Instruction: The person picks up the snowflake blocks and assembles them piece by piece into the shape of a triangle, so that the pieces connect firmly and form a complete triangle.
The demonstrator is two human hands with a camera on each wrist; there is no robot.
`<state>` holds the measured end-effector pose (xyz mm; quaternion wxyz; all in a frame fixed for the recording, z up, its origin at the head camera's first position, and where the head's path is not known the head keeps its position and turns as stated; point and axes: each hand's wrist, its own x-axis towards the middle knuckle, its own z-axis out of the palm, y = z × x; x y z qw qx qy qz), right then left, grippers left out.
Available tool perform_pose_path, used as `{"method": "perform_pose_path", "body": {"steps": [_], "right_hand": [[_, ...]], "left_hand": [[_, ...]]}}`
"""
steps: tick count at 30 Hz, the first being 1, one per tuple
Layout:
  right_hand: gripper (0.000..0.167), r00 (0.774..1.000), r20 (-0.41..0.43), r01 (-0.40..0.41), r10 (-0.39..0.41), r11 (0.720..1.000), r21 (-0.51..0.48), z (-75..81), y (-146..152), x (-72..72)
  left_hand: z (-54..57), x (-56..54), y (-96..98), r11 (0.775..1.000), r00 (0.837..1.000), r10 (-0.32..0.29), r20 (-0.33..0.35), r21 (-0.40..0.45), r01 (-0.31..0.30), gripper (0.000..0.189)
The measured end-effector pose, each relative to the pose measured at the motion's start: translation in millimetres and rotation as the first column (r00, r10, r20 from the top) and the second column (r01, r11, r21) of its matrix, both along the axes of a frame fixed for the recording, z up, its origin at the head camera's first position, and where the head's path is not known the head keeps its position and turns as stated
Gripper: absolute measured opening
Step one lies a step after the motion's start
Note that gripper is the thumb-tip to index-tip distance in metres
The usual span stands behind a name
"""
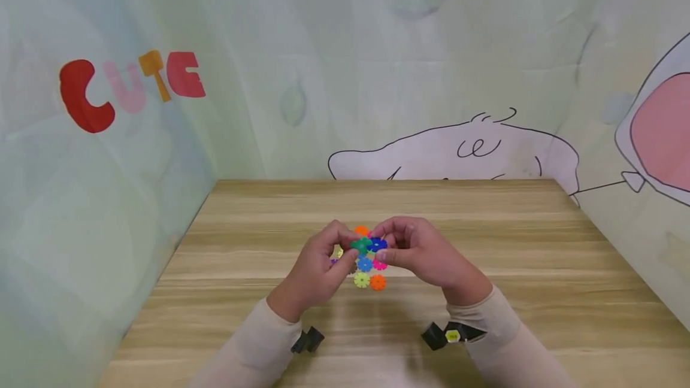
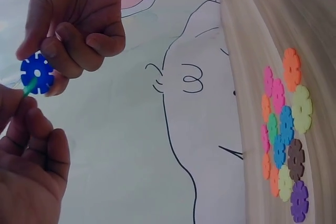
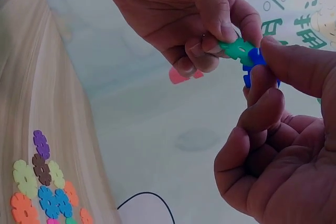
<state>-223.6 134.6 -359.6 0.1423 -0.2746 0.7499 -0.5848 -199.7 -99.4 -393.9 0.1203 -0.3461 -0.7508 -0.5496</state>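
My left hand (image 1: pixel 315 262) pinches a green notched interlocking disc (image 3: pixel 239 49) between thumb and fingertips. Between the thumb and fingers of my right hand (image 1: pixel 423 250) is a dark blue disc (image 2: pixel 37 73) of the same kind, with slots round its rim and a hole in the middle. Both discs are held up above the table, and their edges meet at an angle. In the left wrist view the green one shows nearly edge-on against the blue face. The right fingers partly hide the blue disc in the right wrist view.
Below the hands, several loose discs lie in a cluster on the wooden table (image 1: pixel 242 310). Among them are a purple disc (image 2: pixel 300 201), a brown disc (image 2: pixel 296 159) and an orange disc (image 1: pixel 378 282). A printed fabric backdrop (image 1: pixel 259 76) stands behind and beside the table.
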Motion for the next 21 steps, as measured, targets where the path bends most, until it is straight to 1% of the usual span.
{"method": "perform_pose_path", "body": {"steps": [2,4,8,11,14,16,18,20,21], "right_hand": [[0.026,1.000,0.009,0.007,-0.007,1.000,-0.001,0.0,1,-0.6],[0.026,1.000,0.021,0.013,-0.013,1.000,0.000,0.1,2,-0.9],[0.027,0.999,0.043,0.010,-0.010,1.000,0.001,-0.1,2,-1.0],[0.026,0.999,0.048,0.005,-0.005,1.000,0.004,-1.0,2,-1.8],[0.029,1.000,0.020,-0.003,0.003,1.000,0.016,-3.2,4,-6.1],[0.032,1.000,-0.012,0.012,-0.012,0.999,0.048,-7.0,7,-12.3],[0.031,0.998,-0.054,0.045,-0.040,0.993,0.108,-13.1,9,-20.2],[0.028,0.995,-0.085,0.074,-0.059,0.979,0.190,-23.3,11,-28.8],[0.027,0.993,-0.097,0.083,-0.061,0.967,0.241,-29.1,12,-32.6]], "left_hand": [[-1.4,-0.8,0.2,1.000,1.000,0.017,-0.017,-0.004,-0.017,0.020],[-2.3,-1.7,-0.1,0.999,0.998,0.041,-0.047,-0.022,-0.042,0.026],[-3.9,-4.2,-2.1,0.995,0.991,0.080,-0.105,-0.058,-0.086,0.036],[-5.7,-6.5,-3.3,0.994,0.988,0.084,-0.128,-0.065,-0.093,0.036],[-6.3,-7.9,-4.3,0.991,0.985,0.108,-0.132,-0.065,-0.118,0.035],[-6.9,-9.1,-5.0,0.990,0.984,0.120,-0.131,-0.053,-0.127,0.036],[-7.6,-10.0,-5.6,0.990,0.983,0.131,-0.127,-0.043,-0.138,0.037],[-9.4,-11.3,-5.9,0.991,0.984,0.129,-0.125,-0.024,-0.133,0.037],[-10.3,-11.7,-5.9,0.992,0.984,0.126,-0.128,-0.015,-0.129,0.037]]}}
